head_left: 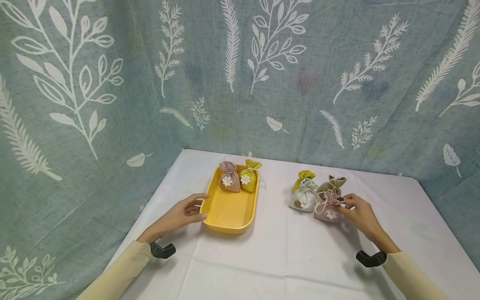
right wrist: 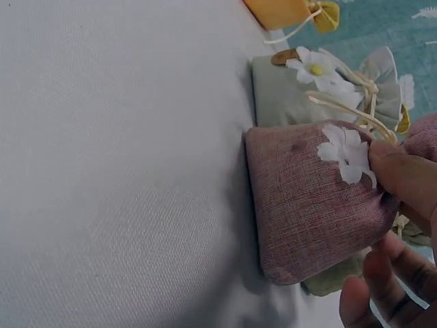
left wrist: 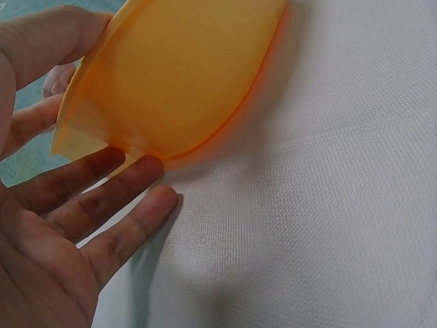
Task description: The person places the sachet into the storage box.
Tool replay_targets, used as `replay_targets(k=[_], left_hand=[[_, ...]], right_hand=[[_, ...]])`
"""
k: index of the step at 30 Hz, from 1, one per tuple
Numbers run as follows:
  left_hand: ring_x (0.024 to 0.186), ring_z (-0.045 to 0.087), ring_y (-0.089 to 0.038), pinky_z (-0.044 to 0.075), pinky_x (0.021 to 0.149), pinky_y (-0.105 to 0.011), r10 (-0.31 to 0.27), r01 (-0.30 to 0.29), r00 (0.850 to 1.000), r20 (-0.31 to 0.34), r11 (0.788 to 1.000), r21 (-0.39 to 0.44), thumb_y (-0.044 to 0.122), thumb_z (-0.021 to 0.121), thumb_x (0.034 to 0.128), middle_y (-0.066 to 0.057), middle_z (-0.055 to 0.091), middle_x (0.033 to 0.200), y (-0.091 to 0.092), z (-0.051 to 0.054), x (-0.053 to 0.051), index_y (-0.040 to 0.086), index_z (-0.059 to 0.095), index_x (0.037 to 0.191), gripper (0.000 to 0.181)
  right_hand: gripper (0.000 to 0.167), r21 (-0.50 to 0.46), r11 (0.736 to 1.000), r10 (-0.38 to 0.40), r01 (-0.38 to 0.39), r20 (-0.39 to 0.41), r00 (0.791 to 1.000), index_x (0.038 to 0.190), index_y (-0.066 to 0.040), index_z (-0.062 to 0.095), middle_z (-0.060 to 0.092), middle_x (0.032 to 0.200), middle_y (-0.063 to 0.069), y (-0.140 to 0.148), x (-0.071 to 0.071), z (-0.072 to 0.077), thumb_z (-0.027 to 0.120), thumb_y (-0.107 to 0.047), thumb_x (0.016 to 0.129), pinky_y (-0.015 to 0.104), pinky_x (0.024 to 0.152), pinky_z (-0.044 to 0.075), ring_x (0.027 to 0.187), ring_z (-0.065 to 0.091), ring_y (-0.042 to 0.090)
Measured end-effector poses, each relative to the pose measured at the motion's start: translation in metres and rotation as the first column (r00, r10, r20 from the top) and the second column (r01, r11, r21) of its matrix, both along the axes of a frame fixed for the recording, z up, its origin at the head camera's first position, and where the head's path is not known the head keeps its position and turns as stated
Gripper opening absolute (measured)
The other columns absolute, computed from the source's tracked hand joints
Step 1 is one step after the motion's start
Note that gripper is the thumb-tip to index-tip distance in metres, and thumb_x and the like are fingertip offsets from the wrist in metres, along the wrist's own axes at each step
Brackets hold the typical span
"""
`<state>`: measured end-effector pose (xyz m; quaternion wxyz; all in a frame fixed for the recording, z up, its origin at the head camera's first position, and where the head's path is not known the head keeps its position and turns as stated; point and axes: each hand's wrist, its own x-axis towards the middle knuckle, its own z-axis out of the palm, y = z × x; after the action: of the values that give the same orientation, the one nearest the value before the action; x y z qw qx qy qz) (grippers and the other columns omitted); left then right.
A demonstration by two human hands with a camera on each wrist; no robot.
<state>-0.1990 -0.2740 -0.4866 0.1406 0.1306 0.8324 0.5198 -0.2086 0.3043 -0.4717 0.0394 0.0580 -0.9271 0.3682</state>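
Near the left side of the table my left hand (head_left: pixel 186 209) touches the rim of a yellow tray (head_left: pixel 229 214) with its thumb and fingertips, the fingers fairly straight and spread. In the tray's far end stand a pink drawstring pouch (head_left: pixel 231 183) and a yellow-green pouch (head_left: pixel 249 179), each with a white flower. On the right, my right hand (head_left: pixel 358 212) pinches another pink drawstring pouch (right wrist: pixel 307 205) at its gathered neck. That pouch appears upright and close to the cloth. Beside and behind it are a pale grey pouch (head_left: pixel 305 198), an olive pouch (head_left: pixel 331 183) and a partly hidden yellow-green pouch (head_left: pixel 304 174).
White cloth (head_left: pixel 277 258) covers the table and shows creases. A blue-green curtain (head_left: pixel 210 71) with white leaf prints hangs behind the table and along its left side. Both wrists wear a black device (head_left: pixel 371 259).
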Motion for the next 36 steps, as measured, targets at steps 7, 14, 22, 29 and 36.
replay_targets(k=[7, 14, 22, 29, 36], left_hand=[[0.13, 0.057, -0.029, 0.047, 0.111, -0.049, 0.005, -0.005, 1.0, 0.0, 1.0, -0.009, 0.027, 0.078, 0.0944, -0.011, 0.051, 0.15, 0.001, 0.0, 0.001, 0.032, 0.046, 0.152, 0.066], [0.129, 0.056, -0.03, 0.048, 0.109, -0.048, -0.001, 0.001, 1.0, -0.002, 1.0, -0.003, 0.031, 0.079, 0.0934, -0.012, 0.051, 0.149, 0.001, 0.003, 0.001, 0.03, 0.045, 0.153, 0.068], [0.131, 0.056, -0.029, 0.047, 0.111, -0.046, 0.0, 0.0, 1.0, -0.003, 1.0, -0.013, 0.028, 0.078, 0.0948, -0.012, 0.049, 0.151, 0.001, 0.001, 0.0, 0.025, 0.044, 0.154, 0.068], [0.129, 0.057, -0.029, 0.049, 0.109, -0.044, -0.001, 0.001, 1.0, -0.014, 1.0, -0.012, 0.032, 0.079, 0.0931, -0.013, 0.05, 0.151, 0.001, -0.001, 0.0, 0.023, 0.043, 0.155, 0.073], [0.129, 0.058, -0.027, 0.049, 0.108, -0.043, 0.009, -0.009, 1.0, -0.01, 1.0, -0.017, 0.03, 0.079, 0.0934, -0.011, 0.051, 0.151, 0.001, -0.001, 0.001, 0.027, 0.044, 0.154, 0.07]], right_hand=[[0.023, -0.004, 1.0, 0.01, -0.011, -0.033, 0.999, 0.088, -0.009, 0.077, 0.063, 0.117, 0.008, -0.005, 0.005, 0.006, 0.078, -0.031, 0.094, 0.029, 0.067, 0.044, 0.093, 0.053, 0.021], [0.026, -0.022, 0.999, 0.031, -0.033, -0.064, 0.997, 0.09, -0.008, 0.077, 0.059, 0.105, 0.004, -0.014, 0.008, 0.018, 0.079, -0.034, 0.093, 0.028, 0.062, 0.039, 0.086, 0.048, 0.019], [0.026, -0.058, 0.995, 0.073, -0.077, -0.078, 0.994, 0.076, -0.013, 0.074, 0.057, 0.097, 0.004, -0.031, 0.011, 0.026, 0.079, -0.032, 0.093, 0.03, 0.063, 0.038, 0.085, 0.048, 0.02], [0.018, -0.091, 0.99, 0.103, -0.112, -0.098, 0.99, 0.082, -0.014, 0.078, 0.06, 0.097, 0.002, -0.045, 0.009, 0.03, 0.08, -0.028, 0.093, 0.029, 0.063, 0.04, 0.084, 0.049, 0.018], [0.022, -0.137, 0.98, 0.13, -0.142, -0.096, 0.987, 0.078, -0.012, 0.075, 0.06, 0.096, 0.004, -0.058, 0.007, 0.035, 0.081, -0.028, 0.092, 0.029, 0.062, 0.041, 0.088, 0.047, 0.02]])
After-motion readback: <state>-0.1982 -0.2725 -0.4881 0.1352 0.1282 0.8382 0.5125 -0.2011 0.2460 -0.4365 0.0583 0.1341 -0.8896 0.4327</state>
